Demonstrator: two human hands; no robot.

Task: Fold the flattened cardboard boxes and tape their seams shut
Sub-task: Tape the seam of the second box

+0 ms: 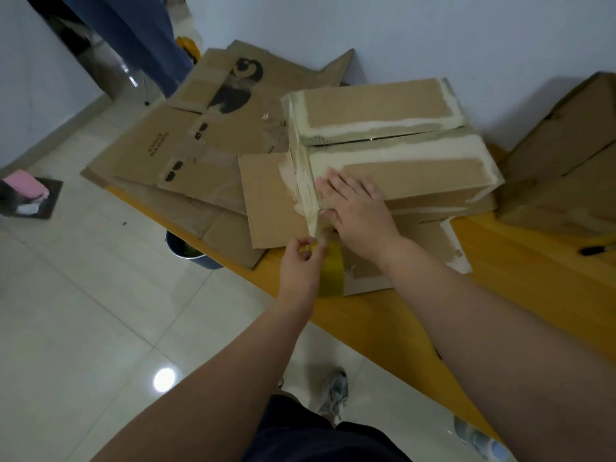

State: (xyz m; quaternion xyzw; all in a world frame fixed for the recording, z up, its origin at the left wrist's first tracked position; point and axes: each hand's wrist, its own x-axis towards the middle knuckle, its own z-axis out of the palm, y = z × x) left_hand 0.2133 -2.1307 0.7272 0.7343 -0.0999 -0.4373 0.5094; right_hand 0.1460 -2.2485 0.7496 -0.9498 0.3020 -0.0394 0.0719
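A folded cardboard box (pixel 400 128) stands on the wooden table (pixel 500 268), its top flaps meeting at a middle seam with old torn tape marks. My right hand (pixel 356 208) lies flat on the box's near left corner, fingers straight, pressing a strip of tape (pixel 308 181) that runs down the left edge. My left hand (pixel 300 265) pinches the yellowish tape roll (pixel 331 271) just below that corner, the strip running from the roll up onto the box.
Several flattened boxes (pixel 200 135) lie spread to the left, overhanging the table edge. Another cardboard box (pixel 563 161) stands at the right. A dark marker (pixel 596 250) lies near it. A blue bin (pixel 190 251) sits on the tiled floor under the table edge.
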